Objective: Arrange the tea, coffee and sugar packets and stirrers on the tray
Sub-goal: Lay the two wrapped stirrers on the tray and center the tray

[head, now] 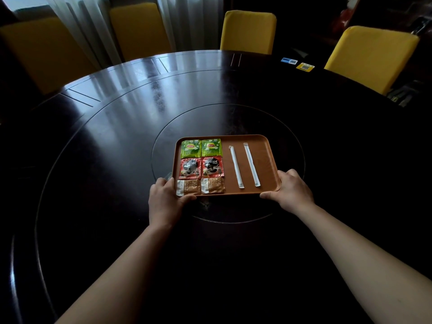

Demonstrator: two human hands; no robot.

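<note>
At the near edge, left grip and right grip each clamp a near corner of the tray, thumbs over the rim. Tray's long axis runs left-right between them. Sugar packets sit nearest, then coffee packets, tea packets farthest. Stirrers lie front-to-back on the right half. Worktop beyond looks open.

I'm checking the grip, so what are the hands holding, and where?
Both hold the brown tray: the left hand grips its near left corner, thumb over the rim; the right hand grips its near right corner.
</note>
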